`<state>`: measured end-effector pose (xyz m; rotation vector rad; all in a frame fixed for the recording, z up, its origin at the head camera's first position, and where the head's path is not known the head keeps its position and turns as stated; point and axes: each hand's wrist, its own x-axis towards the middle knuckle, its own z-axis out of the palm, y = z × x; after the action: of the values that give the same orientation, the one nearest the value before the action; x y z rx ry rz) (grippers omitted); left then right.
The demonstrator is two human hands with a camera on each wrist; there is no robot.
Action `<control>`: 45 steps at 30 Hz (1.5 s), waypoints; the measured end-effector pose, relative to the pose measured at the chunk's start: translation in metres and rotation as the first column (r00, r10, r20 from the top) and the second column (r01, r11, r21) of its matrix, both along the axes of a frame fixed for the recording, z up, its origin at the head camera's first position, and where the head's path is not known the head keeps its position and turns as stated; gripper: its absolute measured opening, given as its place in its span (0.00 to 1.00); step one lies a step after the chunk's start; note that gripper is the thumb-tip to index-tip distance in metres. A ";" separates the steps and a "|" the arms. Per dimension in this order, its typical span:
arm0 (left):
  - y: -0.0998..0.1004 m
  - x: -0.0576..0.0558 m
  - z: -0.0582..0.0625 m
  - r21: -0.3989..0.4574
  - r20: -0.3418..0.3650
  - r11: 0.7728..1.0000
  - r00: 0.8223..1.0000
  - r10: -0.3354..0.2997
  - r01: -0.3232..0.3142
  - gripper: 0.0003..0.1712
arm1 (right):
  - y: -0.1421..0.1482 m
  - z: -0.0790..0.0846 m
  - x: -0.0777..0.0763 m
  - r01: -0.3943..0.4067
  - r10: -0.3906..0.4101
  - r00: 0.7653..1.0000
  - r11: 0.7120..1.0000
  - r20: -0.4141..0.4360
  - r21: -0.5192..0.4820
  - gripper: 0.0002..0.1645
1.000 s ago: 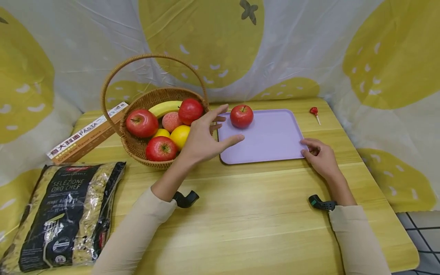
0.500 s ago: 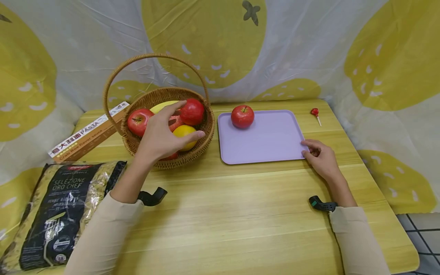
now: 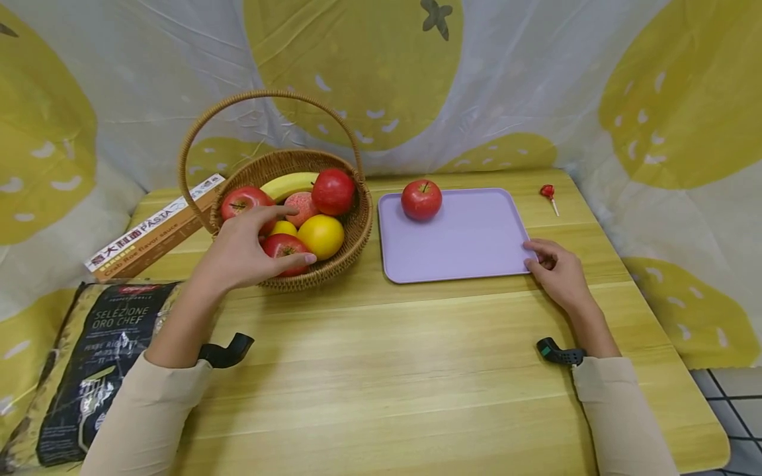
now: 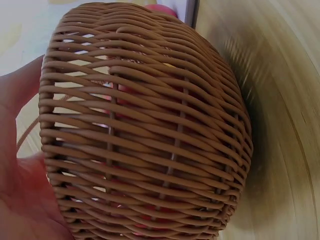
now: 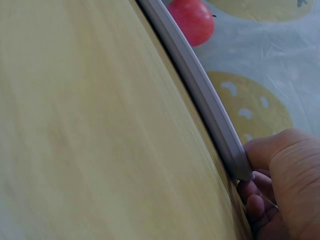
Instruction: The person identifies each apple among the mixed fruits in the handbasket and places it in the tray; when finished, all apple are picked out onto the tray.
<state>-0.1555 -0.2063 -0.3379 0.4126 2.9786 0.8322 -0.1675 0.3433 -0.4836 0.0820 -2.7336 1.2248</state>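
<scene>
Left hand (image 3: pixel 241 254): thumb and fingers spread, contact undetermined. The nearest red apple (image 3: pixel 283 245) lies at its 3 o'clock, inside the basket (image 3: pixel 318 276) at 6 o'clock. Right hand (image 3: pixel 559 276), farther off, pinches the tray (image 3: pixel 470 238) at 4 o'clock.

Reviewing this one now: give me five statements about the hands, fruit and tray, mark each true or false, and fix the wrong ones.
1. A red apple sits on the purple tray. True.
2. The right hand is inside the wicker basket. False: it holds the purple tray at the near right corner.
3. The banana lies in the wicker basket. True.
4. The lollipop lies on the purple tray. False: it lies on the table, right of the tray.
5. The left hand is at the wicker basket. True.
</scene>
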 end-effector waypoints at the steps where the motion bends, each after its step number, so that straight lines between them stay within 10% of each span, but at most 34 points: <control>1: -0.001 0.000 0.000 -0.011 0.011 1.000 1.000 -0.007 0.007 0.49 | 0.000 0.000 0.000 0.001 -0.001 1.000 1.000 0.000 0.002 0.21; 27: -0.010 -0.011 -0.006 -0.147 0.142 0.982 0.985 -0.098 0.119 0.46 | 0.000 0.000 0.000 0.000 0.000 1.000 1.000 0.002 0.002 0.21; 45: -0.013 -0.015 -0.013 -0.173 0.140 0.982 0.989 -0.053 0.077 0.38 | 0.000 -0.002 -0.001 0.003 -0.003 1.000 1.000 0.005 0.005 0.22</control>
<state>-0.1703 -0.2195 -0.3504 0.4257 2.8656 0.5578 -0.1684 0.3434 -0.4851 0.0762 -2.7397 1.2195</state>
